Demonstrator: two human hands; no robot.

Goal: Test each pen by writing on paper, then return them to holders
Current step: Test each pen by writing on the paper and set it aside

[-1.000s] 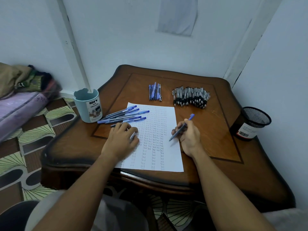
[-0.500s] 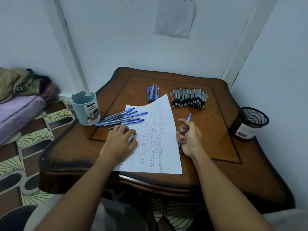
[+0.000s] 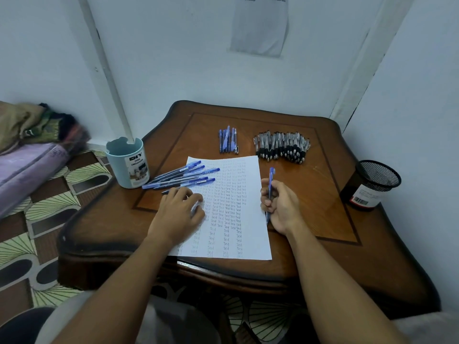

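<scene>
So the blue pen (image 3: pixel 270 192) we're testing is in the right hand (image 3: pixel 282 207), fingers (image 3: pixel 267 194) curled round the barrel. It stands close to upright, blue cap end up, tip down right at the right edge of the paper (image 3: pixel 248 239). We can't tell if the tip actually touches the sheet.

The paper lies flat on the table (image 3: pixel 310 194) and it's covered in columns of the word "Test", denser in the upper half. The left hand (image 3: pixel 177 214) rests on the sheet's left edge, palm down, with the fingers bent loosely. There's something pale under the fingertips, too blurry for us to say what.

Just beyond that hand there's a loose fan of blue pens (image 3: pixel 181 176) lying on the table, their cap ends overlapping the top left corner of the paper. Next to them, near the table's left edge, stands the light blue holder (image 3: pixel 128 165) labelled "DIY Desk Organizer".

Further back we've got a small bunch of blue pens (image 3: pixel 228 140) lying side by side, and to its right a big row of clear pens with black grips (image 3: pixel 282 146). The black mesh holder (image 3: pixel 371 184) sits off at the right edge of the table, well apart from everything.
</scene>
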